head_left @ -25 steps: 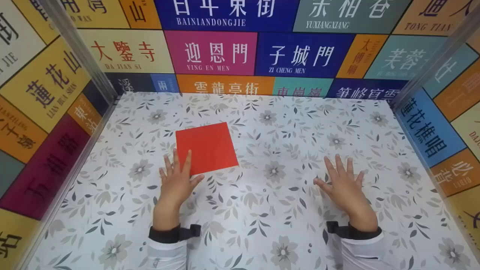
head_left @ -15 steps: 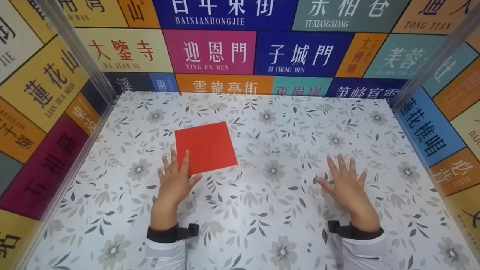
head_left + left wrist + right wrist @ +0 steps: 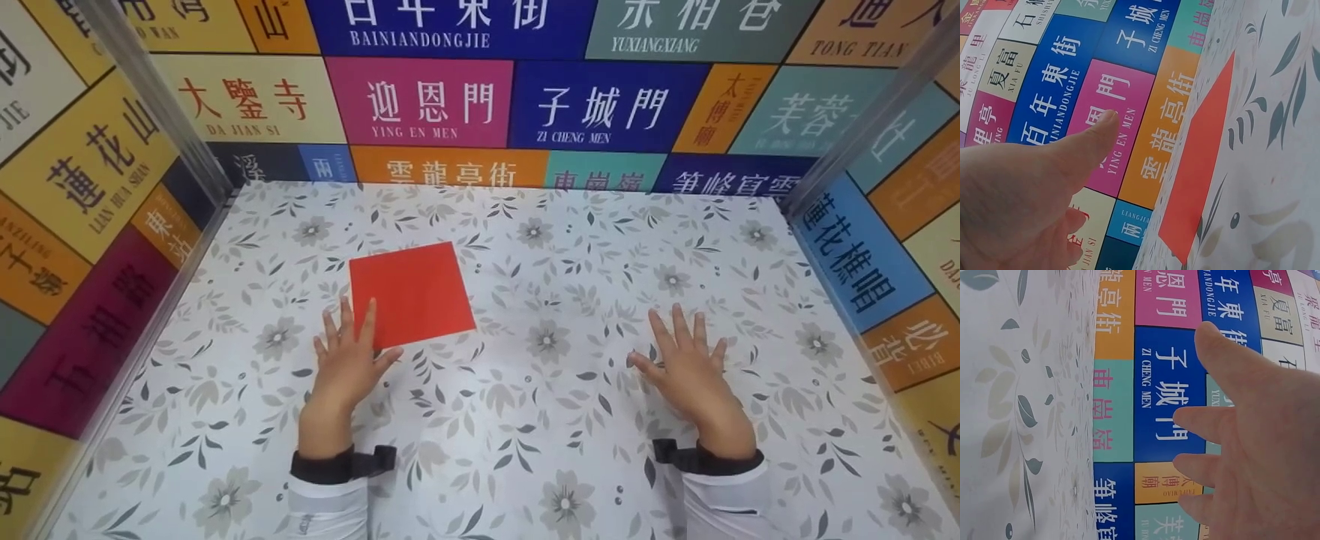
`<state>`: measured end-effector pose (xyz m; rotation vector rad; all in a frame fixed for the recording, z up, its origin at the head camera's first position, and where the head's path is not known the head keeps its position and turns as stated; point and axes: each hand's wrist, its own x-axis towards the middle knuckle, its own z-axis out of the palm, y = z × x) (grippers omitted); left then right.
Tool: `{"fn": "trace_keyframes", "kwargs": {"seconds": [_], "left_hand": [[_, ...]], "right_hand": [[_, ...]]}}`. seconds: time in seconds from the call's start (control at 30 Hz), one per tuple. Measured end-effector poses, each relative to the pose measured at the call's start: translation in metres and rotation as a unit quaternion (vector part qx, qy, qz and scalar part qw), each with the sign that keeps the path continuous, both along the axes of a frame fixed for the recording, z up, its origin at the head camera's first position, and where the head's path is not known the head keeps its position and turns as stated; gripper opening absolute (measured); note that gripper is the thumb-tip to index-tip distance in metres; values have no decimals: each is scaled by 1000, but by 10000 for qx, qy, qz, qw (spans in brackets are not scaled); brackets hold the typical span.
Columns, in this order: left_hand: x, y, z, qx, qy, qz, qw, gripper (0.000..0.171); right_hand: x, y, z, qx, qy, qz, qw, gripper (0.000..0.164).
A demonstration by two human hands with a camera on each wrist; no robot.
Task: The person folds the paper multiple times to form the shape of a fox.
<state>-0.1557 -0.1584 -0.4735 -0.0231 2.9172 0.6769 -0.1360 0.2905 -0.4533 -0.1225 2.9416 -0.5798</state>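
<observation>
A square sheet of red paper (image 3: 416, 292) lies flat on the flowered table, left of the middle and turned slightly. My left hand (image 3: 349, 371) is at its lower left corner, fingers spread, with the index finger overlapping the paper in the head view. In the left wrist view, the left hand (image 3: 1027, 185) appears raised above the table, apart from the red paper (image 3: 1199, 169). Well to the right, my right hand (image 3: 686, 375) is held with spread fingers and nothing in it. The right wrist view shows the right hand (image 3: 1269, 439) off the table surface, its fingers extended.
The table (image 3: 525, 450) has a white cover with grey flowers and leaves. Panels of coloured signs (image 3: 420, 105) stand along the back and both sides. Clear corner strips (image 3: 862, 112) join the panels. A black band (image 3: 322, 465) circles each wrist.
The right hand shifts slightly right and then back left. The left hand drifts a little to the left along with a small shift of the whole view. The red paper stays in place.
</observation>
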Motion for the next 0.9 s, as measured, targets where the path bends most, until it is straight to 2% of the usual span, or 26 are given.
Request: {"fn": "trace_keyframes", "kwargs": {"seconds": [0.23,0.37,0.53,0.7,0.8,0.9], "left_hand": [[-2,-3,2,111,-149,49,9998,90],[-2,-4,-1,161,-316,58,9994,89],[-1,-7,-5,176,-489,86,9986,88],[-4,-13,-3,246,-507,-21,9984,85],[-10,-23,2,252,-486,-203,9983,82],[-22,-37,6,140,-430,-427,9981,77]], "right_hand": [[-5,-9,-2,47,126,67,9999,80],[-10,-22,-10,100,160,259,9995,76],[-21,-51,-18,215,207,738,9968,73],[-39,-84,-14,298,298,1379,9896,75],[-50,-104,-10,385,237,1777,9830,73],[-63,-124,-9,420,87,2127,9762,69]]}}
